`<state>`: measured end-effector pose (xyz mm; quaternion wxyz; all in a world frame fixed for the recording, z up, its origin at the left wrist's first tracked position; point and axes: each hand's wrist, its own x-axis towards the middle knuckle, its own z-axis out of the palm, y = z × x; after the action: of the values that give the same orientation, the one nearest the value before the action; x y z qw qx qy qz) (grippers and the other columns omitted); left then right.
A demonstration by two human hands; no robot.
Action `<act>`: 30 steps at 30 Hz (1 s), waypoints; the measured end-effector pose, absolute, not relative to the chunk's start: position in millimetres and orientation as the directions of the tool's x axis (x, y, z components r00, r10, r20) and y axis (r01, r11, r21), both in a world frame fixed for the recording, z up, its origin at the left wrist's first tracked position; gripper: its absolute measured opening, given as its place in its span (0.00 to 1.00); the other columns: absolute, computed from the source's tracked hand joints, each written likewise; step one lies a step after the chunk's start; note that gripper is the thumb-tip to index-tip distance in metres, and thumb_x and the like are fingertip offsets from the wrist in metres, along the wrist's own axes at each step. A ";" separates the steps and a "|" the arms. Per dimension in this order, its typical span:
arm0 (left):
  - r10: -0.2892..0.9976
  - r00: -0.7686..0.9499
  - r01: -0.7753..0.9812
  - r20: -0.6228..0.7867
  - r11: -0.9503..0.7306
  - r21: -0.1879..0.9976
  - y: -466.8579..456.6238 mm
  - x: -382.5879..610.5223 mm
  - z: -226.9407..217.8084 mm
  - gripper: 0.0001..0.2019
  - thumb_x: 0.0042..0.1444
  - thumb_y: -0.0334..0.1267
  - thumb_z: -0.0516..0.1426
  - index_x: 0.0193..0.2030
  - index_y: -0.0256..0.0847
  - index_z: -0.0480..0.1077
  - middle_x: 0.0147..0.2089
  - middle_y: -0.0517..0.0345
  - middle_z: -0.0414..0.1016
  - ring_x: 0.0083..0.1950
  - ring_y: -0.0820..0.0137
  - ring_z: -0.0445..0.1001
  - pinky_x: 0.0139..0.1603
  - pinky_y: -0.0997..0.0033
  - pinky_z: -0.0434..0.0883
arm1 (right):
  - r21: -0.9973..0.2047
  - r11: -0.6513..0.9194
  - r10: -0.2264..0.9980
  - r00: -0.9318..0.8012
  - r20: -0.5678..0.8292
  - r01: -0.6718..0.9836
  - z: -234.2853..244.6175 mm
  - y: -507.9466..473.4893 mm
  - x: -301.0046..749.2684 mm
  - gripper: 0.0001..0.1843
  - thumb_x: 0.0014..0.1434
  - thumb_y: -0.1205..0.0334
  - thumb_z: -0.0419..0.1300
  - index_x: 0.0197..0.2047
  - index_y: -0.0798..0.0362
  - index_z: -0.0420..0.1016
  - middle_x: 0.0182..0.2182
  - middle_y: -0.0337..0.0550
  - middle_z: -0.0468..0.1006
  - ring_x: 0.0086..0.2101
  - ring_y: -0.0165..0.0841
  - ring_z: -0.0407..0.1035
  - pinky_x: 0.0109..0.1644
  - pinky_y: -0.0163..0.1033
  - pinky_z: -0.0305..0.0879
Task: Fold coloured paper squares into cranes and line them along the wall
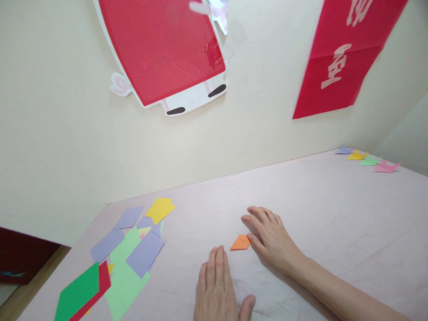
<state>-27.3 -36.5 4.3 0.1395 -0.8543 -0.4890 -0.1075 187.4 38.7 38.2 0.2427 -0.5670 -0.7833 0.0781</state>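
A small folded piece of orange paper (240,242) lies on the pale cloth-covered surface, between my two hands. My right hand (270,234) is at its right, with the thumb tip touching or nearly touching the paper's right corner; the fingers are apart and curve above the cloth. To the lower left of the paper, my left hand (218,285) rests flat, its fingers stretched forward and its thumb out to the side. Nothing shows in either hand.
Loose paper sheets, among them a purple sheet (146,254), a yellow sheet (160,209) and a dark green sheet (78,292), overlap at left. Several folded paper pieces, one of them pink (387,166), stand at the far right. A wall (261,133) bounds the back.
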 end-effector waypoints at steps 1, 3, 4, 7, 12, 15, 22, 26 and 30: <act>0.803 0.502 0.863 0.321 -0.490 -0.125 -34.8 -22.8 8.4 0.38 0.61 0.54 0.52 0.70 0.25 0.55 0.69 0.38 0.60 0.67 0.49 0.61 0.58 0.53 0.66 | -0.397 0.344 0.927 -0.240 0.290 0.851 38.2 38.8 187.3 0.19 0.60 0.68 0.54 0.54 0.50 0.72 0.59 0.53 0.68 0.58 0.47 0.58 0.57 0.54 0.58; 0.789 0.526 0.846 0.316 -0.521 -0.108 -28.9 -10.1 17.2 0.38 0.62 0.53 0.52 0.71 0.28 0.51 0.71 0.41 0.57 0.67 0.51 0.61 0.59 0.54 0.66 | -0.397 0.349 0.925 -0.244 0.291 0.849 38.1 38.9 187.3 0.19 0.60 0.68 0.54 0.54 0.50 0.72 0.59 0.53 0.68 0.58 0.47 0.59 0.57 0.54 0.58; 0.785 0.540 0.837 0.303 -0.540 -0.094 -25.2 -3.4 20.9 0.38 0.62 0.53 0.52 0.72 0.30 0.50 0.71 0.43 0.57 0.68 0.51 0.60 0.60 0.53 0.65 | -0.396 0.352 0.923 -0.245 0.296 0.848 37.9 38.9 187.4 0.19 0.61 0.68 0.54 0.55 0.50 0.72 0.59 0.53 0.68 0.58 0.47 0.59 0.57 0.54 0.59; 0.798 0.540 0.835 0.268 -0.548 -0.050 -16.2 8.6 24.9 0.35 0.62 0.55 0.52 0.70 0.34 0.56 0.70 0.45 0.60 0.67 0.50 0.62 0.60 0.50 0.65 | -0.392 0.359 0.919 -0.247 0.307 0.847 37.0 39.0 188.2 0.19 0.61 0.67 0.53 0.55 0.50 0.72 0.59 0.53 0.68 0.58 0.47 0.59 0.57 0.54 0.59; 0.780 0.575 0.814 0.246 -0.576 -0.076 -18.6 -7.3 15.9 0.40 0.61 0.61 0.50 0.70 0.31 0.56 0.70 0.45 0.59 0.65 0.50 0.64 0.60 0.52 0.65 | -0.409 0.376 0.917 -0.269 0.296 0.831 34.7 40.2 192.2 0.20 0.61 0.70 0.52 0.55 0.48 0.72 0.60 0.51 0.67 0.58 0.46 0.58 0.57 0.53 0.60; 0.787 0.560 0.825 0.257 -0.559 -0.086 -23.6 -16.6 12.9 0.40 0.61 0.61 0.50 0.70 0.32 0.55 0.71 0.47 0.58 0.65 0.50 0.64 0.60 0.54 0.65 | -0.435 0.385 0.913 -0.269 0.306 0.814 33.2 41.5 196.9 0.22 0.61 0.73 0.50 0.55 0.48 0.71 0.60 0.50 0.68 0.58 0.44 0.59 0.57 0.52 0.60; 0.798 0.541 0.834 0.267 -0.550 -0.044 -22.8 -16.5 6.5 0.41 0.59 0.59 0.54 0.72 0.35 0.52 0.70 0.46 0.60 0.66 0.49 0.63 0.60 0.52 0.65 | -0.400 0.411 0.884 -0.249 0.396 0.819 37.0 41.3 180.0 0.16 0.67 0.64 0.51 0.55 0.53 0.71 0.57 0.53 0.72 0.57 0.44 0.62 0.58 0.51 0.61; 0.803 0.536 0.837 0.261 -0.546 -0.038 -21.7 -16.6 3.8 0.40 0.60 0.60 0.52 0.72 0.35 0.52 0.70 0.47 0.60 0.66 0.50 0.63 0.60 0.53 0.65 | -0.295 0.398 0.895 -0.297 0.334 0.868 39.5 40.5 159.8 0.20 0.64 0.62 0.55 0.59 0.52 0.71 0.61 0.54 0.70 0.60 0.50 0.59 0.59 0.56 0.57; 0.793 0.541 0.834 0.279 -0.550 -0.054 -22.8 -17.4 3.7 0.41 0.60 0.61 0.51 0.72 0.35 0.51 0.69 0.47 0.61 0.65 0.50 0.64 0.59 0.53 0.65 | -0.261 0.368 0.913 -0.295 0.281 0.892 34.3 43.4 170.3 0.24 0.64 0.67 0.54 0.62 0.47 0.68 0.62 0.54 0.67 0.60 0.51 0.58 0.58 0.56 0.58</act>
<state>-17.4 -22.8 3.7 0.0905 -0.8732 -0.4658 -0.1114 170.3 43.4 34.3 0.1936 -0.5613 -0.8042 0.0270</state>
